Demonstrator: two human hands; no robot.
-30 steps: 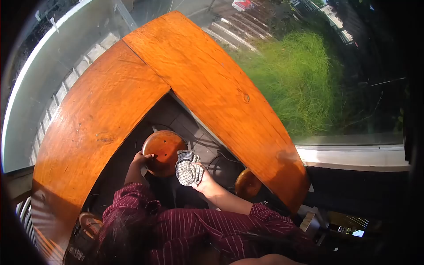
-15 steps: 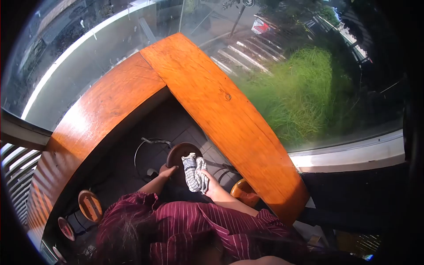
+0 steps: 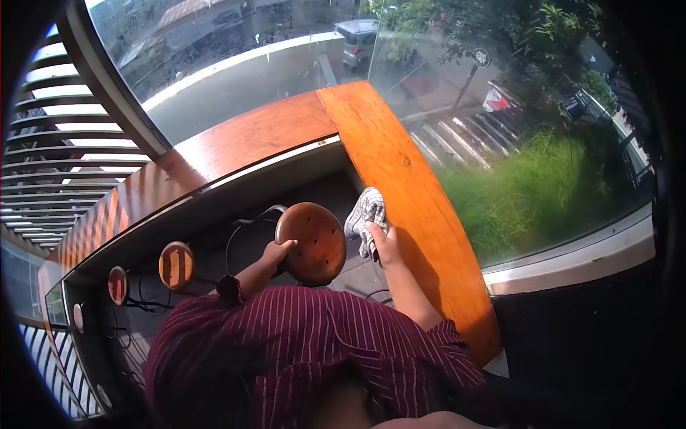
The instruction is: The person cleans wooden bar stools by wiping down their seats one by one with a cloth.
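Note:
A round wooden stool [image 3: 311,244] with small dark holes in its seat is in front of me, inside the corner of the counter. My left hand [image 3: 276,255] grips the left edge of its seat, with the fingertips partly hidden. To the right of the seat, my right hand [image 3: 384,243] is closed on a bunched black-and-white checked cloth [image 3: 368,214]. The cloth hangs beside the inner edge of the orange wooden counter [image 3: 411,179], partly over that edge. Whether it touches the wood I cannot tell.
More wooden stools [image 3: 176,265] stand in a row at the left, under the counter's left arm [image 3: 236,139]. Glass windows run behind the counter, with green grass [image 3: 532,179] and a parked vehicle [image 3: 356,44] outside. White slats [image 3: 71,143] are at the far left.
My right hand has moved the cloth from above the stool seat to the right, beside the counter. The seat shows more fully now. The view has shifted, showing more stools and slats at left.

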